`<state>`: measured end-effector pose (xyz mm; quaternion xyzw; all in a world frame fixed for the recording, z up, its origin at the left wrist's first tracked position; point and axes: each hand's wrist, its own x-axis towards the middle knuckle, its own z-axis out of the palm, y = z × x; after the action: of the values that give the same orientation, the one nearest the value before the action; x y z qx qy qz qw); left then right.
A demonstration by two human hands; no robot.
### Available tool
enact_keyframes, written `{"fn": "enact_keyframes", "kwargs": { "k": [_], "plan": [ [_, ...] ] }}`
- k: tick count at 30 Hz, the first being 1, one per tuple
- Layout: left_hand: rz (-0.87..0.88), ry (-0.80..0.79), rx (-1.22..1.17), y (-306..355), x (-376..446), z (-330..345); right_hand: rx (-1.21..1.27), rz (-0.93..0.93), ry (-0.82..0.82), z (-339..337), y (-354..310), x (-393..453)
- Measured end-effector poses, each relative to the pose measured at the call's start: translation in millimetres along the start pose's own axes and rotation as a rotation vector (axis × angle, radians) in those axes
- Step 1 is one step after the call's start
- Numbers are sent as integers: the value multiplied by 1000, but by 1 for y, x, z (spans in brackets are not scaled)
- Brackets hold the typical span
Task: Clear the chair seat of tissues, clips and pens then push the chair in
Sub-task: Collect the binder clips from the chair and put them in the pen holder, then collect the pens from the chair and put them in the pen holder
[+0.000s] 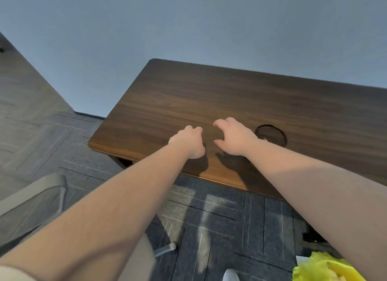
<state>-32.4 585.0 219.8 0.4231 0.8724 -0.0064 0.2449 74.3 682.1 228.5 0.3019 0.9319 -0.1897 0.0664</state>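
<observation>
While both bare forearms reach forward from the bottom of the view, the two hands hang over the near part of a dark brown wooden desk top [219,96] with a rounded corner. The left hand [189,141] is curled into a loose fist with the knuckles up, and I cannot tell whether something is inside it. The right hand [234,137] is just beside it, with the fingers bent and spread apart from the thumb, like a claw, and nothing is visible between them. Both hands throw dark shadows on the wood below them. Near the right hand, a round dark cable hole [271,135] is cut in the desk top. The light grey chair [35,199] stands at the lower left, well apart from the desk, and only a part of its frame and one leg with a caster [166,248] show; its seat is not visible, so I cannot tell what lies on it. A dark grey carpet floor [219,228] with line patterns is under the desk. At the lower right corner, a yellow-green crumpled thing [322,268] shows partly.
</observation>
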Motion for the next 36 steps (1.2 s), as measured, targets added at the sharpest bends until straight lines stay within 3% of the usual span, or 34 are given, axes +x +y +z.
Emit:
{"fn": "enact_keyframes", "kwargs": {
  "k": [13,24,31,36],
  "plan": [
    [-394,-28,-163,-251,-130,95,-150,-434,-230,148,-196,-7],
    [-732,-49,-236,-368,-257,245,-285,-679,-469,320,-301,-61],
    [-709,-248,-181,-401,-306,322,-431,-748,-614,405,-316,-86],
    [-585,-353,20,-412,-322,354,-508,-798,-637,438,-317,-99]
  ]
}}
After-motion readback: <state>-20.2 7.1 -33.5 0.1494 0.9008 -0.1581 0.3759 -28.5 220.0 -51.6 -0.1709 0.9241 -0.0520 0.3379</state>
